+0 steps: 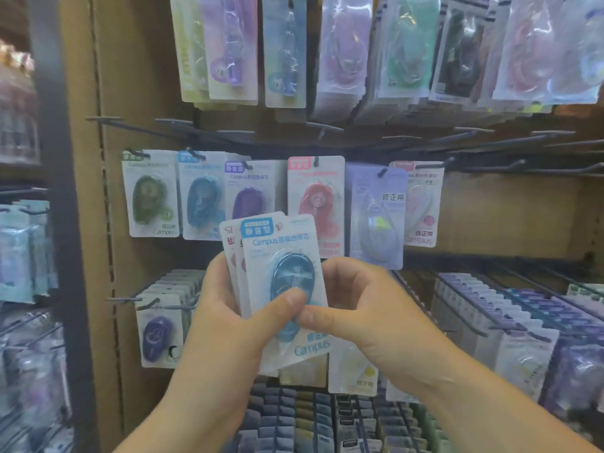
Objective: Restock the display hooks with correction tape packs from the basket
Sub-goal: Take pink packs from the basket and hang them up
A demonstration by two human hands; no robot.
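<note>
Left hand point(222, 322), right hand point(369, 302) pinch blue pack point(277, 245); fingers point(340, 276) seemingly behind.

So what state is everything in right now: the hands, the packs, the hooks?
left hand: holding fanned stack, thumb on blue pack.
right hand: pinching blue pack's lower part.
blue pack: front of stack, upright, not hung.
green pack: hanging on its hook.
bare hooks: carrying nothing.

Glossy clear plastic blister packs point(284, 289); matt brown pegboard point(143, 93); dark metal hooks point(327, 127).
</note>
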